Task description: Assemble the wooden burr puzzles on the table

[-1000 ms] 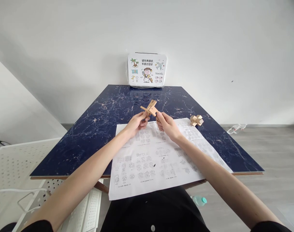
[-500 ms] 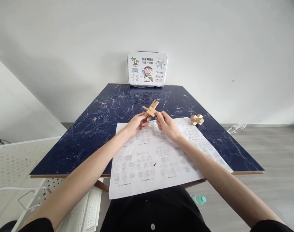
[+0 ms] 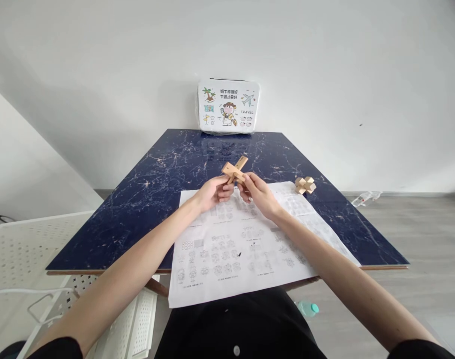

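Observation:
Crossed wooden puzzle pieces (image 3: 234,171), light brown with dark marks on them, are held up just above the far edge of the printed sheet. My left hand (image 3: 214,192) is closed on their left and lower side, thumb on top. From the right, my right hand (image 3: 258,192) pinches the same pieces between thumb and fingers. Where the pieces meet is partly hidden by my fingertips. Beneath both hands lies the large white instruction sheet (image 3: 227,279), printed with many small diagrams and hanging over the table's front edge.
An assembled wooden burr puzzle (image 3: 305,185) sits on the dark blue marbled table (image 3: 137,199) to the right. A white cartoon-printed case (image 3: 228,107) stands at the back against the wall. A white perforated rack (image 3: 33,254) is at the left; a bottle (image 3: 308,308) is on the floor.
The wooden pieces have been turned in my hands: the flat one that pointed to the right now points up to the left. My right fingers have shifted slightly under them.

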The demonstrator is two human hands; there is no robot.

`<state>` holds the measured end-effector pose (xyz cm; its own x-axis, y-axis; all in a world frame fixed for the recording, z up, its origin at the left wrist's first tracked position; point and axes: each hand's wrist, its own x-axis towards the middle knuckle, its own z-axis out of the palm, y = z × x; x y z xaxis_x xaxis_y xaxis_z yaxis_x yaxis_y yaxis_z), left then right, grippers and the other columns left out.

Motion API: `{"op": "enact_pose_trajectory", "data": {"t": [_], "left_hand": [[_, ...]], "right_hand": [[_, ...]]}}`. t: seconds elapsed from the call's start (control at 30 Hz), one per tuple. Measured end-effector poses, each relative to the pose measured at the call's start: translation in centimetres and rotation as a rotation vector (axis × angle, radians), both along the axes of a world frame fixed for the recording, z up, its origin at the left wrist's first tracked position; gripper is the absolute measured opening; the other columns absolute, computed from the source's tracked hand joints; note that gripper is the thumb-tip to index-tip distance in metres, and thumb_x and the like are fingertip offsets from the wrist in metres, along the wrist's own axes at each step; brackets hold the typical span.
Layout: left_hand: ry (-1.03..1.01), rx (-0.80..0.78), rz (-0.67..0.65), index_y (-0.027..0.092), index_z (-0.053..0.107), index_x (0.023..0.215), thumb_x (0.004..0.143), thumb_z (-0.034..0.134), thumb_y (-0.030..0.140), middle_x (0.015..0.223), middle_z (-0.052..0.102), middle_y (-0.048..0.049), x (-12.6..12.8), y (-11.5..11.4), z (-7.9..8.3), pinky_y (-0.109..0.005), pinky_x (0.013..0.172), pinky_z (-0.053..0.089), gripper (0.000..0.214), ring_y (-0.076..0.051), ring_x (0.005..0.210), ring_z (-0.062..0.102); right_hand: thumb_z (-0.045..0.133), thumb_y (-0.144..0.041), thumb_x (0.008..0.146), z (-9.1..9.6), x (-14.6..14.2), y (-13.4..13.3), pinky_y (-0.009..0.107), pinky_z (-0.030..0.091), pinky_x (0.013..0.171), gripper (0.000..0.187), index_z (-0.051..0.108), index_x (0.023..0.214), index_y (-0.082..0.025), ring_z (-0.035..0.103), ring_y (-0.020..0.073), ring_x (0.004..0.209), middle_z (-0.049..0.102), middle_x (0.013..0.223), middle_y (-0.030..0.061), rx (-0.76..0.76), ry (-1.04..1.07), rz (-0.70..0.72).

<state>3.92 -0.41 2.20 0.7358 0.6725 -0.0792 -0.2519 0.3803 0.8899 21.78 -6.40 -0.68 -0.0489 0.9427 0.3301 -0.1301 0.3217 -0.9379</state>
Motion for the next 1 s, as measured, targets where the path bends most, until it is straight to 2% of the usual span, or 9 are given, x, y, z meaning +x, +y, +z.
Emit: {"op": "enact_pose_trajectory", "data": {"t": [0.13, 0.3, 0.43, 0.63, 0.8, 1.0], "left_hand": [[0.091, 0.122, -0.056, 0.018, 0.053, 0.080, 0.113, 0.042, 0.032, 0.065, 0.024, 0.0081, 0.1, -0.3, 0.0, -0.018, 0.040, 0.026, 0.037, -0.007, 0.044, 0.019], [0.164, 0.205, -0.091, 0.021, 0.051, 0.084, 0.114, 0.038, 0.038, 0.063, 0.019, 0.0092, 0.2, -0.6, 0.1, -0.019, 0.040, 0.027, 0.037, -0.008, 0.043, 0.014], [0.183, 0.239, -0.094, 0.021, 0.054, 0.086, 0.113, 0.040, 0.042, 0.061, 0.019, 0.0096, 0.1, -0.7, 0.4, -0.021, 0.041, 0.029, 0.037, -0.009, 0.043, 0.012], [0.156, 0.276, -0.095, 0.022, 0.053, 0.088, 0.112, 0.046, 0.049, 0.064, 0.018, 0.0093, 0.2, -0.8, 0.3, -0.022, 0.043, 0.027, 0.037, -0.009, 0.046, 0.013], [0.134, 0.343, -0.089, 0.021, 0.057, 0.092, 0.110, 0.053, 0.053, 0.066, 0.018, 0.0091, 0.4, -1.1, 0.0, -0.022, 0.045, 0.027, 0.037, -0.009, 0.048, 0.013], [0.118, 0.262, -0.136, 0.022, 0.050, 0.087, 0.110, 0.055, 0.053, 0.063, 0.020, 0.0102, 0.5, -1.5, -0.2, -0.021, 0.046, 0.030, 0.040, -0.008, 0.047, 0.014]], "right_hand": [[0.066, -0.077, 0.096, -0.2, 0.1, 0.2, 0.029, 0.033, 0.048, 0.052, 0.058, 0.096, -0.026, 0.043, 0.0091, 0.053, 0.058, 0.080, -0.0021, -0.005, -0.048, -0.046], [0.065, -0.079, 0.095, -0.2, 0.1, 0.2, 0.029, 0.029, 0.047, 0.054, 0.054, 0.091, -0.026, 0.038, 0.0087, 0.050, 0.055, 0.072, -0.0041, -0.006, -0.075, -0.063], [0.066, -0.075, 0.096, -0.4, -0.1, 0.3, 0.030, 0.022, 0.047, 0.051, 0.056, 0.092, -0.026, 0.031, 0.0082, 0.050, 0.051, 0.070, -0.0047, 0.010, -0.041, -0.103], [0.067, -0.075, 0.096, -0.3, -0.2, 0.6, 0.031, 0.024, 0.049, 0.049, 0.059, 0.094, -0.026, 0.031, 0.0096, 0.053, 0.051, 0.072, -0.0033, 0.023, -0.008, -0.196], [0.072, -0.076, 0.092, 0.0, 0.0, 0.5, 0.031, 0.024, 0.049, 0.051, 0.060, 0.095, -0.026, 0.028, 0.0090, 0.053, 0.052, 0.073, -0.0037, 0.004, 0.047, -0.175], [0.070, -0.075, 0.094, 0.1, 0.1, 0.4, 0.031, 0.021, 0.048, 0.050, 0.057, 0.092, -0.027, 0.025, 0.0087, 0.051, 0.053, 0.072, -0.0043, 0.022, 0.053, -0.182]]}}
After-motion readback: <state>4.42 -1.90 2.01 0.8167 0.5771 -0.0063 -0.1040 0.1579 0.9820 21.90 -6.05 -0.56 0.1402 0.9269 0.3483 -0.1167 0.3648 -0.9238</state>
